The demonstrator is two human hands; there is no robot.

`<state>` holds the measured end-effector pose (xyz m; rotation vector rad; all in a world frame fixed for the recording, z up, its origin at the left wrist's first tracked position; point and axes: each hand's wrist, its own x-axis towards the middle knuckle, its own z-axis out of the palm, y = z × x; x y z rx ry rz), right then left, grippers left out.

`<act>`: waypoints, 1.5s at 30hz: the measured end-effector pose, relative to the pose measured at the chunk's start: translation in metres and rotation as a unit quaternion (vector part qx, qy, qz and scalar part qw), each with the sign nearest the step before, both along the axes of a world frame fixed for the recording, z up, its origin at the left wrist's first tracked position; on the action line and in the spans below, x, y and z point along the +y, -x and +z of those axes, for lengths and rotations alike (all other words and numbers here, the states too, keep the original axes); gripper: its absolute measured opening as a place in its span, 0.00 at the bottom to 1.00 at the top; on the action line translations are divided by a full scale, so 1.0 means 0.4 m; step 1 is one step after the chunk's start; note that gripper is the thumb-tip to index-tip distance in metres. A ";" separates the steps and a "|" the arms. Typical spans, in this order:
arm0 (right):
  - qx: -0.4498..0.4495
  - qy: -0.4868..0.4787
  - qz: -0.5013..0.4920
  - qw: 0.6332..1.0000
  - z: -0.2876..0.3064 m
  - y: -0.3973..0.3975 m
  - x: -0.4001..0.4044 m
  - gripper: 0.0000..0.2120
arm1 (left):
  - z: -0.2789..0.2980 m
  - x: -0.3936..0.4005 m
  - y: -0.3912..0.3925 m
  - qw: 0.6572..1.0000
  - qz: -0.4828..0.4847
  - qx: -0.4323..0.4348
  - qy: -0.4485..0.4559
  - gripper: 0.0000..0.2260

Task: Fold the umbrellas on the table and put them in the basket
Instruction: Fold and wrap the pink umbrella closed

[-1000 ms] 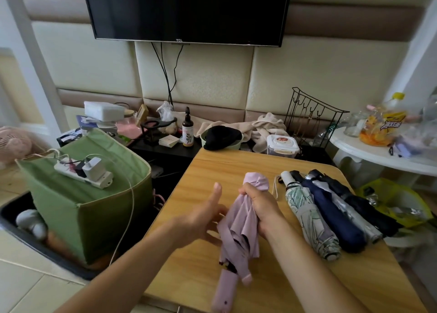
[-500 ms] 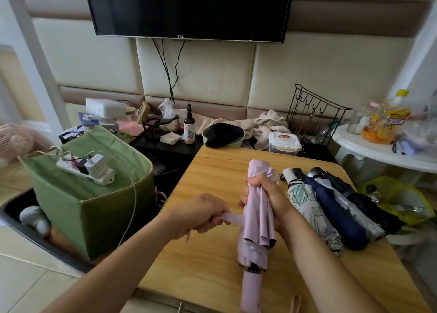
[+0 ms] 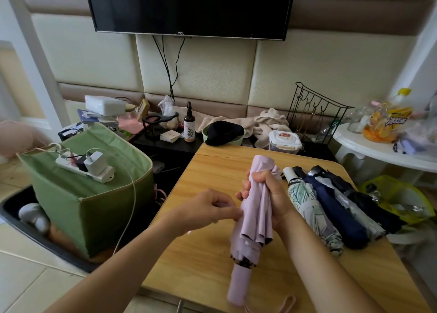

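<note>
Umbrella [image 3: 254, 218] near-upright, handle toward viewer

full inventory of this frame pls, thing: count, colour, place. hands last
lilac folding umbrella: 1, pale purple, held upright over the wooden table
folded umbrellas: 4, leaf-print, navy, silver, black, side by side on the table's right
wooden table: 1, light wood, centre
green fabric basket: 1, green, left of the table
white power strip: 1, white, across the basket's rim, charger plugged in
television: 1, black, on the wall
brown spray bottle: 1, brown, dark shelf behind the table
wet-wipes tub: 1, white lid, behind the table
wire rack: 1, black, back right
left hand: pinches the umbrella's strap
right hand: grips the umbrella's canopy
</note>
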<state>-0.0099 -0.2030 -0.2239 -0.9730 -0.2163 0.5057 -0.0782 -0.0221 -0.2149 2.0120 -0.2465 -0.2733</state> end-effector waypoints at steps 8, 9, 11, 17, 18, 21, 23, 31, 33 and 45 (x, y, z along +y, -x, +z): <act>0.027 0.111 -0.108 0.988 0.004 0.000 0.018 0.10 | -0.013 -0.018 0.004 0.991 0.044 -0.111 -0.063 0.06; 0.031 0.117 -0.121 0.985 0.005 0.002 0.019 0.09 | -0.008 -0.022 0.006 0.990 0.046 -0.117 -0.063 0.07; 0.039 0.117 -0.121 0.985 0.005 0.006 0.020 0.10 | 0.003 -0.024 0.007 0.992 0.030 -0.109 -0.052 0.09; 0.046 0.085 -0.037 0.995 0.014 0.017 0.011 0.11 | 0.028 -0.011 0.008 1.000 -0.018 0.007 -0.012 0.10; 0.038 0.095 -0.030 0.994 0.015 0.019 0.011 0.11 | 0.029 -0.013 0.009 1.000 -0.013 0.004 -0.013 0.09; 0.029 0.108 -0.037 0.993 0.015 0.021 0.012 0.12 | 0.035 -0.023 0.014 1.000 0.003 -0.012 -0.005 0.06; 0.034 0.107 -0.054 0.992 0.018 0.021 0.011 0.12 | 0.035 -0.024 0.015 1.000 0.011 -0.022 -0.004 0.05; 0.050 0.098 -0.073 0.991 0.002 0.008 0.014 0.10 | 0.024 -0.005 0.005 0.995 0.088 -0.042 -0.037 0.04; 0.040 0.107 -0.070 0.991 -0.003 0.003 0.015 0.10 | 0.024 -0.003 0.004 0.992 0.099 -0.060 -0.056 0.05; 0.088 0.041 -0.055 0.994 -0.018 0.006 0.021 0.16 | -0.028 -0.037 0.011 0.993 0.113 0.021 0.019 0.06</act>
